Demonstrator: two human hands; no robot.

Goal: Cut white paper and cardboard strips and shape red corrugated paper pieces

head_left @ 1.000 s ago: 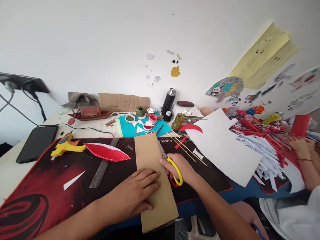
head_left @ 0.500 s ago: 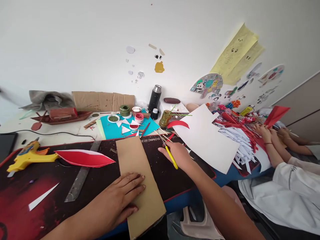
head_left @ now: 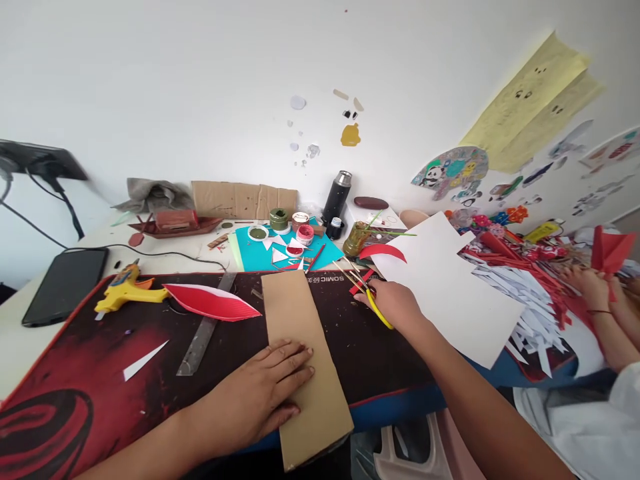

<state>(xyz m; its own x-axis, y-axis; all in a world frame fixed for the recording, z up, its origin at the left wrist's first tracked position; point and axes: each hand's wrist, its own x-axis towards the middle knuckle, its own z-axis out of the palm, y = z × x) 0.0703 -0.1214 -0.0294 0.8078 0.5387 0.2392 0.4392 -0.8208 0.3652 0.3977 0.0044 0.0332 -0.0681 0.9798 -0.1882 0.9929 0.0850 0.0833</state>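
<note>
My left hand (head_left: 267,387) lies flat, fingers stretched out, on a long strip of brown cardboard (head_left: 287,300) that reaches over the table's front edge. Scissors with yellow handles (head_left: 379,310) are gripped in my right hand (head_left: 397,307), low over the dark mat with the blades pointing away from me. Small red paper pieces and thin wooden sticks (head_left: 345,272) lie around the blades. Just beyond sits a curved red paper strip (head_left: 384,252) on a large white sheet (head_left: 450,293). Left of the cardboard is a folded red-and-white paper shape (head_left: 215,303), partly over a ruler (head_left: 200,350).
A yellow glue gun (head_left: 127,290) and a phone (head_left: 65,283) lie at left. Behind stand a model boat (head_left: 175,225), open paint pots (head_left: 279,220) on blue paper and a black flask (head_left: 337,197). White paper strips (head_left: 525,307) pile up at right, near another person's hands (head_left: 585,283).
The view has swung left, so everything sits further right and the phone and wall socket now show. My left hand stays on the cardboard; the scissors remain in my right hand.
</note>
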